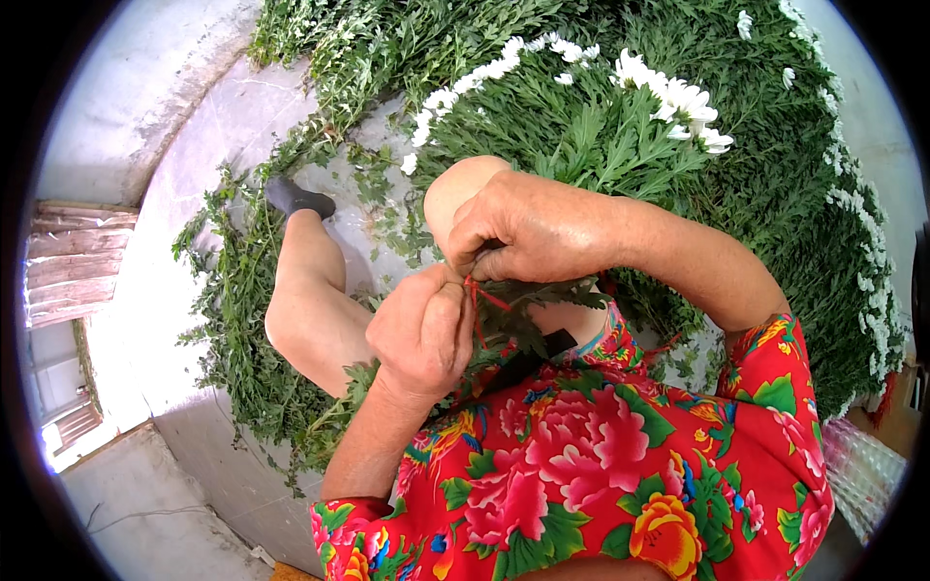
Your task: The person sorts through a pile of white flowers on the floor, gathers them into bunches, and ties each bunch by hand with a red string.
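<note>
Both hands meet above my lap at a thin red string (498,300). My left hand (425,327) has its fingers curled tight on the string from the left. From the right, my right hand (527,229) pinches it with thumb and bent forefinger. Short red ends hang below the fingertips. Green leafy stems (541,330) lie beneath the hands, partly hidden by them. Beyond my right forearm lies a bunch of white chrysanthemums (676,98) with broad green leaves (603,145). Whether the string goes around those stems cannot be seen.
A large heap of white-flowered chrysanthemums (785,240) curves along the right and far side. Loose leafy cuttings (240,327) litter the grey floor (211,138) on the left. Wooden boards (76,261) stand at the far left. Clear plastic wrapping (864,472) lies at lower right.
</note>
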